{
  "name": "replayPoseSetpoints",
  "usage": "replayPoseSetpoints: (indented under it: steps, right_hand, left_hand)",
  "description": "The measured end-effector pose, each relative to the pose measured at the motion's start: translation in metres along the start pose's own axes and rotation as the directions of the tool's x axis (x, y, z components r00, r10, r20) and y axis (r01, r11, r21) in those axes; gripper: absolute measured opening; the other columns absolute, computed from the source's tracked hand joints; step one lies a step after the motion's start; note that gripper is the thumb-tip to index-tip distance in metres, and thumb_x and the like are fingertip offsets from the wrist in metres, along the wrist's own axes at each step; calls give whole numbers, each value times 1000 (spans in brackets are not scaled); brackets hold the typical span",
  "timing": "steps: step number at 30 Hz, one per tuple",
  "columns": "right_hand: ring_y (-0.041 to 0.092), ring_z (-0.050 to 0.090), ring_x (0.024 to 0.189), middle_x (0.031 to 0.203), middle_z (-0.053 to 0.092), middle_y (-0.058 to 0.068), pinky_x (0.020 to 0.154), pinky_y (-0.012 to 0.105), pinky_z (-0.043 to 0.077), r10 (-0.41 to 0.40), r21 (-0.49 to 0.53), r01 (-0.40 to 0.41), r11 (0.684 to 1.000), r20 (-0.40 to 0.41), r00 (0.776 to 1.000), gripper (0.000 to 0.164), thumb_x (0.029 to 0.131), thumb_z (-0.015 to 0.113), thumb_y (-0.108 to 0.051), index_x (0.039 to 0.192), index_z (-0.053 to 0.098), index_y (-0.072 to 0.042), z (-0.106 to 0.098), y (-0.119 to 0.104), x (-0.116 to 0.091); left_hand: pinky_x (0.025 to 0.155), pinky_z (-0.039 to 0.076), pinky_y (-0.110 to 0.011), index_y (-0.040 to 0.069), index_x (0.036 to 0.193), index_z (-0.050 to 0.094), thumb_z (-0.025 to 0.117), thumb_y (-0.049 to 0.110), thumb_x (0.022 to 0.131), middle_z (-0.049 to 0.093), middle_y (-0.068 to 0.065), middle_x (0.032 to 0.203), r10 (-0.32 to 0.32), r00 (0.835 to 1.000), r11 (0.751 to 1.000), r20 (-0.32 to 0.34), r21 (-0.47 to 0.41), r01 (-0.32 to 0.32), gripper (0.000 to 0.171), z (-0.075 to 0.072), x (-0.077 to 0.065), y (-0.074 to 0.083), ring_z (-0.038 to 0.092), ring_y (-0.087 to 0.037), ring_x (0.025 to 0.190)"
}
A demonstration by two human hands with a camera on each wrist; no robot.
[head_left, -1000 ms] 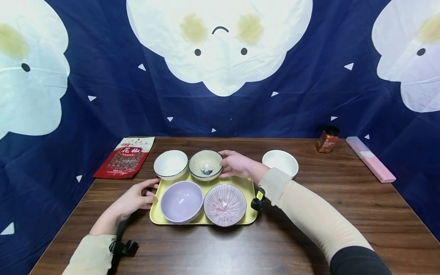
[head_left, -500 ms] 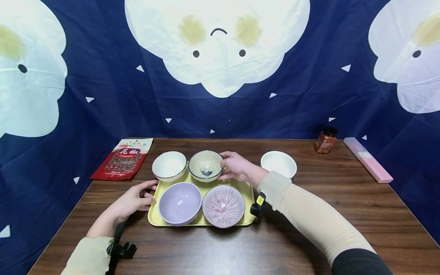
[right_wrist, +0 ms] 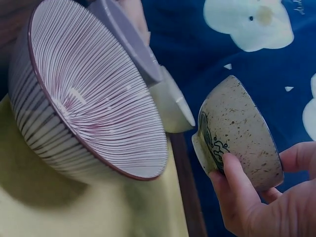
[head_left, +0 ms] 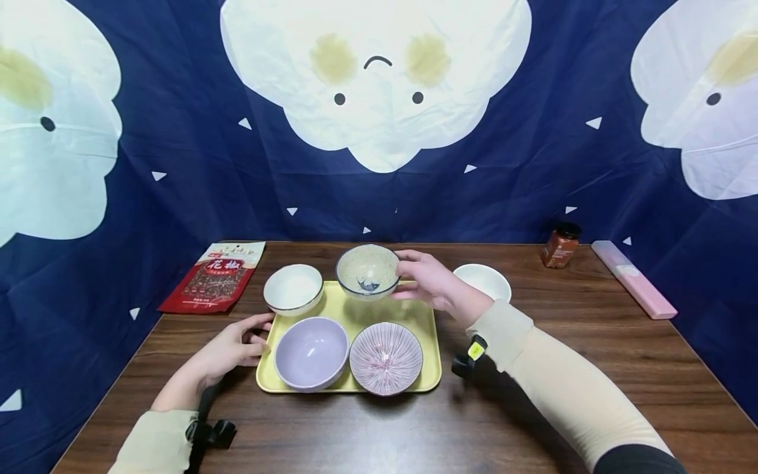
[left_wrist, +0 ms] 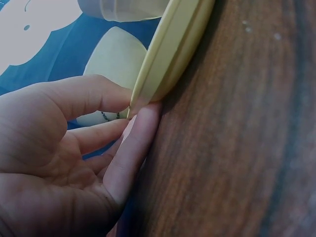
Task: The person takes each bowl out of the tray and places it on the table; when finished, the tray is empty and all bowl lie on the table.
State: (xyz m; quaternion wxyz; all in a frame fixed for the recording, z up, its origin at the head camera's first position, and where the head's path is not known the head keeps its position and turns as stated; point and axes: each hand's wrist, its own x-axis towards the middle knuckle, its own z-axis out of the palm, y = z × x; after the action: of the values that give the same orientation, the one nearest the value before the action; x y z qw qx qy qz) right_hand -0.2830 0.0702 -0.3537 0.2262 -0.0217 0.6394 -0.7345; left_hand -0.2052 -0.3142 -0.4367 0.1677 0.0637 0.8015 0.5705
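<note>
Gripping the speckled bowl [head_left: 367, 270] with the right hand [head_left: 429, 280], thumb on the near wall and fingers curled round the far side. Holding it in the air above the far edge of the yellow tray [head_left: 429, 316], tipped a little toward the camera, touching nothing else. Pinching the tray's left rim with the left hand [head_left: 233, 345]: in the left wrist view, thumb over the lip and fingers tucked beneath it, down against the counter [head_left: 592, 368].

Judging by this: midway through taking one bowl off the tray while steadying the tray with the other hand. Carried, not yet set down anywhere.

For the next move, by the look of it: keeping the grip firm on a smooth glazed wall, keeping the bowl level, and clearing the neighbouring rims. Also keeping the tray pinned so nothing slides.

On the tray's near half, side by side and almost touching: a purple bowl [head_left: 310, 352] on the left, a striped bowl [head_left: 386, 357] on the right. At its far left corner, a white bowl with a dark rim [head_left: 293, 288]; hard to tell whether wholly on the tray. Just right of the right hand, on the bare wood, a plain white bowl [head_left: 488, 280].

Farther out: a red packet [head_left: 216, 273] at the far left, a small jar [head_left: 561, 243] and a long pink box [head_left: 636, 280] at the far right.
</note>
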Motion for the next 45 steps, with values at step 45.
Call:
replayPoseSetpoints:
  steps: [45]
  right_hand:
    - [26, 70, 94, 106, 69, 12, 82, 38, 60, -200, 326, 205, 923, -48, 979, 40, 103, 37, 6, 117, 68, -15, -193, -11, -124]
  left_hand:
    - [78, 60, -39, -14, 153, 24, 61, -4, 90, 42, -32, 137, -2, 1000, 1000, 15, 11, 1, 74, 1, -2, 2, 58, -22, 101]
